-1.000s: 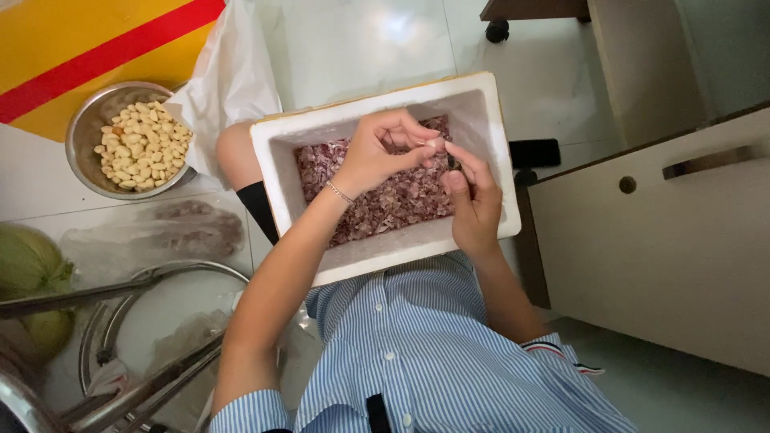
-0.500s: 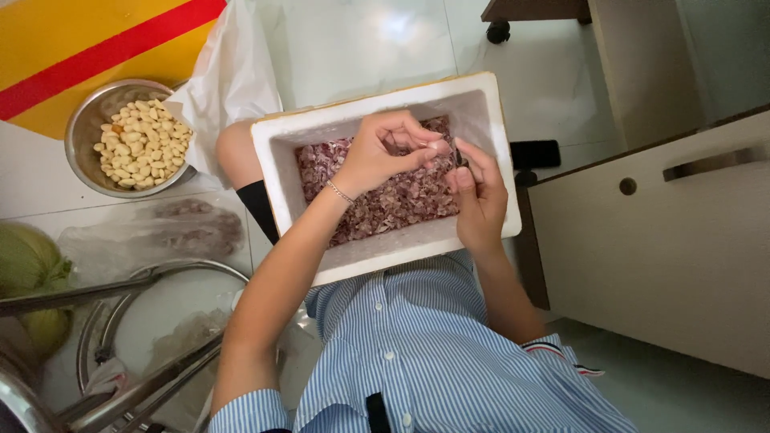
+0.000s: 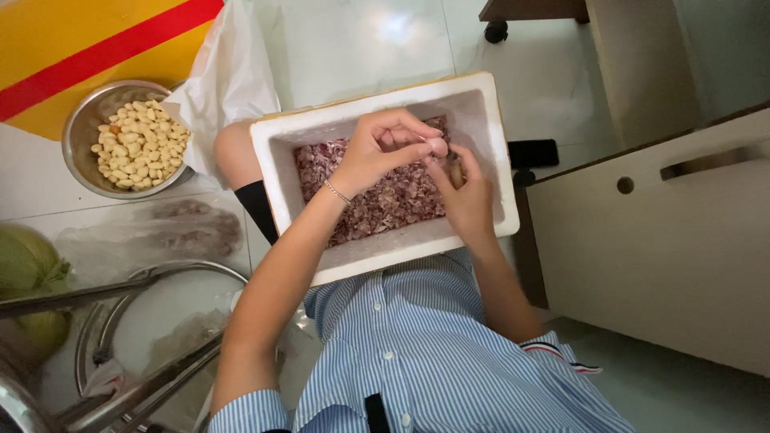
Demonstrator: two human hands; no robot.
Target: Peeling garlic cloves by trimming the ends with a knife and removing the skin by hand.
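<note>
Far left of the grip, a steel bowl (image 3: 128, 140) of peeled cloves sits on the floor, well apart. The left hand (image 3: 381, 152) pinches a pale clove (image 3: 437, 147) over the foam box (image 3: 385, 248) on the person's lap; its grip is clamped on the clove. Touching it, the right hand (image 3: 469, 196) closes on a small dark blade (image 3: 455, 170), I think. With fingers this close, a slip could nick a fingertip, and the clove could drop into the purple skins (image 3: 377, 204) below.
</note>
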